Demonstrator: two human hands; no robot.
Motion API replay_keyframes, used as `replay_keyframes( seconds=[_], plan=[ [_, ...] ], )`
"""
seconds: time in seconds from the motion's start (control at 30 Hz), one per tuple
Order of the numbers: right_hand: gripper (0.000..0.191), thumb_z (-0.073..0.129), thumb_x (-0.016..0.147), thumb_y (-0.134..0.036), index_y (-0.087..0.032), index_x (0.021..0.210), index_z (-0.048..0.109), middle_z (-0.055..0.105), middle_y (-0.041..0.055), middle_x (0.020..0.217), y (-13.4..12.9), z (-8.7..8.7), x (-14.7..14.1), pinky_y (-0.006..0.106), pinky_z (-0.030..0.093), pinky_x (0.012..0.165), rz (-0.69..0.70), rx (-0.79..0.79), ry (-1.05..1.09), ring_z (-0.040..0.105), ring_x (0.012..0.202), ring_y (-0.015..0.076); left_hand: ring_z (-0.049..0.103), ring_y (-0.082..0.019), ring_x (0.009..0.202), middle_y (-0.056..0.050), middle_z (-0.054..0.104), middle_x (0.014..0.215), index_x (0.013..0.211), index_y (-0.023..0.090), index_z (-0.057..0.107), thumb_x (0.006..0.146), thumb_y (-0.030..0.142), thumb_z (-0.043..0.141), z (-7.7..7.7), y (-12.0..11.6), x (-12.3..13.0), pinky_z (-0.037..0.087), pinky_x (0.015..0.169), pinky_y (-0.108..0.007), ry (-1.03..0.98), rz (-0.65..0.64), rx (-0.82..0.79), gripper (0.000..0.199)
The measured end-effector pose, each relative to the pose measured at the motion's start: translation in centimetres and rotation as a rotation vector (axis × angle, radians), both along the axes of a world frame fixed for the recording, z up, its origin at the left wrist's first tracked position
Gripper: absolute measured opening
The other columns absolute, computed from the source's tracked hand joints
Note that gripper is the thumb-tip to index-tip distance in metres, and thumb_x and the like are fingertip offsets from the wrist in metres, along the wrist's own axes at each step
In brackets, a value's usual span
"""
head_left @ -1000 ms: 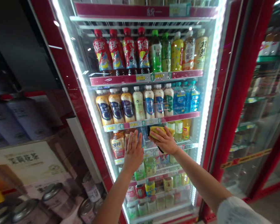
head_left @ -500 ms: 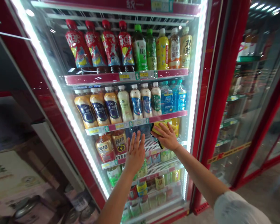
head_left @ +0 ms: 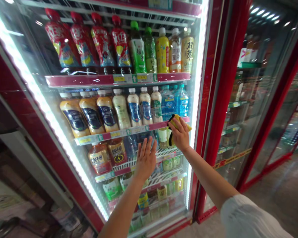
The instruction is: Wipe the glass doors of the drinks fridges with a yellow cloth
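Note:
My right hand (head_left: 180, 134) presses a yellow cloth (head_left: 174, 121) with black edging against the glass door of a lit drinks fridge. The cloth is bunched under the fingers, in front of the second shelf's edge (head_left: 161, 125), and a dark strip of it hangs down. My left hand (head_left: 146, 158) is open, its fingers stretched upward and its palm toward the glass. It holds nothing. Behind it are the third shelf's wire rack and a brown-labelled bottle (head_left: 117, 152). Whether the left palm touches the glass I cannot tell.
Bottles with red caps (head_left: 99, 43) line the upper shelf, and white-capped bottles (head_left: 105, 112) the one below. A red door frame (head_left: 213, 82) runs along the right, beside another glass-fronted fridge (head_left: 233, 109). Stacked boxes and packages (head_left: 67, 218) crowd the lower left.
My right hand and the cloth have moved up and slightly right across the glass. My left hand stays almost in place while the view shifts and comes closer to the fridge.

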State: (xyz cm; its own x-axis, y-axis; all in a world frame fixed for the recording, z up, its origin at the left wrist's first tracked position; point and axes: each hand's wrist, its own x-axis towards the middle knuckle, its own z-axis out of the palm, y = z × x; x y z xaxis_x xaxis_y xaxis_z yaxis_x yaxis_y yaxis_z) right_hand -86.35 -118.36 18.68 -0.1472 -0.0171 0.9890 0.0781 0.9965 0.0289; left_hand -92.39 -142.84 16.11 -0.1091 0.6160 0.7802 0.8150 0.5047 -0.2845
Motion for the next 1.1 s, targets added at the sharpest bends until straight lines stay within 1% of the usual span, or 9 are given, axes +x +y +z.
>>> replay_keyframes(
  seconds=[0.13, 0.23, 0.33, 0.43, 0.53, 0.63, 0.77, 0.87, 1.1],
  plan=[
    [0.056, 0.045, 0.104, -0.019, -0.035, 0.158, 0.040, 0.038, 0.0046, 0.166, 0.6, -2.7, 0.7, 0.061, 0.038, 0.121, 0.023, -0.176, 0.128, 0.025, 0.157, 0.0321, 0.006, -0.029, 0.161, -0.011, 0.017, 0.172, 0.166, 0.019, 0.002, 0.095, 0.019, 0.059, -0.2, 1.2, 0.6, 0.020, 0.130, -0.055, -0.005, -0.021, 0.004, 0.091],
    [0.058, 0.047, 0.103, -0.016, -0.035, 0.157, 0.040, 0.042, 0.0044, 0.163, 0.0, -4.4, 0.7, 0.060, 0.037, 0.122, 0.042, -0.092, 0.035, 0.022, 0.158, 0.0303, 0.008, -0.029, 0.161, -0.011, 0.018, 0.172, 0.166, 0.019, 0.005, 0.095, 0.019, 0.058, -0.4, 1.8, 0.9, 0.020, 0.129, -0.054, 0.003, -0.031, -0.010, 0.089],
    [0.056, 0.046, 0.102, -0.013, -0.039, 0.153, 0.047, 0.050, 0.0008, 0.158, 1.2, -3.4, 0.6, 0.055, 0.034, 0.125, 0.051, 0.033, -0.069, 0.027, 0.157, 0.0255, 0.009, -0.029, 0.160, -0.011, 0.020, 0.172, 0.166, 0.020, 0.006, 0.095, 0.019, 0.056, -0.4, 2.4, 0.9, 0.020, 0.129, -0.054, 0.005, -0.044, -0.016, 0.087],
    [0.054, 0.046, 0.103, -0.017, -0.036, 0.154, 0.046, 0.048, 0.0041, 0.160, 3.0, -2.5, 1.2, 0.059, 0.032, 0.124, -0.026, -0.074, 0.000, 0.028, 0.156, 0.0281, 0.009, -0.029, 0.160, -0.012, 0.020, 0.172, 0.166, 0.020, 0.007, 0.097, 0.019, 0.055, -0.4, 3.0, 1.0, 0.021, 0.129, -0.055, 0.005, -0.054, 0.001, 0.085],
    [0.061, 0.049, 0.103, -0.024, -0.030, 0.161, 0.033, 0.035, 0.0109, 0.167, 3.3, -4.1, 1.7, 0.068, 0.032, 0.120, -0.139, -0.268, 0.100, 0.019, 0.158, 0.0354, 0.010, -0.029, 0.160, -0.012, 0.023, 0.171, 0.166, 0.020, 0.008, 0.097, 0.020, 0.054, -0.6, 3.4, 1.2, 0.022, 0.129, -0.055, 0.002, -0.058, 0.012, 0.082],
    [0.069, 0.052, 0.100, -0.021, -0.029, 0.164, 0.026, 0.026, 0.0107, 0.171, 2.8, -6.0, 1.8, 0.067, 0.034, 0.120, -0.080, -0.184, 0.003, 0.012, 0.159, 0.0364, 0.012, -0.029, 0.160, -0.012, 0.024, 0.171, 0.166, 0.021, 0.011, 0.098, 0.025, 0.056, -0.9, 3.7, 1.4, 0.021, 0.129, -0.054, -0.005, -0.075, 0.004, 0.081],
    [0.067, 0.048, 0.097, -0.007, -0.036, 0.156, 0.042, 0.040, 0.0040, 0.165, 4.8, -5.2, 1.9, 0.061, 0.033, 0.124, -0.034, -0.018, -0.136, 0.017, 0.159, 0.0304, 0.012, -0.029, 0.160, -0.011, 0.024, 0.171, 0.166, 0.021, 0.009, 0.098, 0.026, 0.056, -0.7, 4.3, 1.4, 0.022, 0.129, -0.054, -0.003, -0.092, 0.006, 0.083],
    [0.066, 0.047, 0.098, -0.006, -0.039, 0.155, 0.044, 0.043, 0.0036, 0.163, 7.0, -4.9, 2.4, 0.062, 0.032, 0.123, -0.091, -0.122, -0.067, 0.021, 0.158, 0.0300, 0.013, -0.030, 0.160, -0.011, 0.023, 0.171, 0.166, 0.021, 0.007, 0.097, 0.023, 0.056, -0.6, 4.7, 1.6, 0.024, 0.128, -0.055, -0.006, -0.091, 0.009, 0.084],
    [0.074, 0.038, 0.096, -0.004, -0.038, 0.162, 0.029, 0.033, 0.0045, 0.168, 7.5, -7.7, 2.9, 0.062, 0.038, 0.120, -0.036, -0.274, 0.065, 0.016, 0.159, 0.0283, 0.009, -0.027, 0.160, -0.010, 0.022, 0.171, 0.166, 0.021, 0.006, 0.095, 0.021, 0.059, -1.2, 5.7, 2.2, 0.016, 0.131, -0.052, 0.026, -0.111, -0.047, 0.088]
  ],
)
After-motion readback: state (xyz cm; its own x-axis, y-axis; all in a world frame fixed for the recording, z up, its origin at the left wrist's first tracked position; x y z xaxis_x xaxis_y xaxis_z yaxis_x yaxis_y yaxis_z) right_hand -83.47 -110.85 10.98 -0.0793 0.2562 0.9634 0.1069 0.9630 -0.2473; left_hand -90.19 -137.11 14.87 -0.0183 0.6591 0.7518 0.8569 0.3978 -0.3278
